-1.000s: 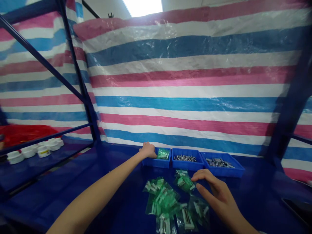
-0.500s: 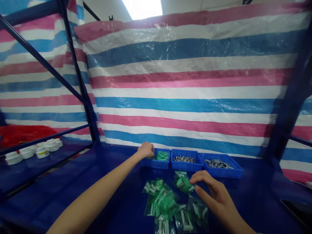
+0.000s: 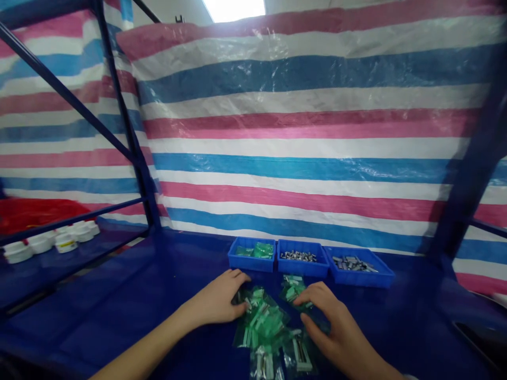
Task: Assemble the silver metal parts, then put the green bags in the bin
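For clean handling of the green packets point(image 3: 264, 319), best to pinch a single one by its plastic margin, slide it sideways out of the overlap, and only then lift; probably slippery, and apt to drag a neighbour along. Better also to press lightly, so as not to jumble the small parts inside. Left hand point(image 3: 224, 297) loosely curved at the left border of the pile, with thumb and forefinger parted and no packet visibly gripped; contact under the thumb tip impossible to tell. Right hand point(image 3: 327, 319) likewise relaxed, thumb apart from fingers, fingertips at the lower part of a separate packet point(image 3: 292, 284), just beyond the pile on its right; no clear grip there either. Pile between both hands, spread toward the near edge of the worktop point(image 3: 190, 253), itself out of view. Beyond both hands, toward the far edge, a row of three: left bin point(image 3: 251, 263) with more packets, middle bin point(image 3: 303, 268) with small metal pieces, right bin point(image 3: 360, 277) with longer grey pieces.
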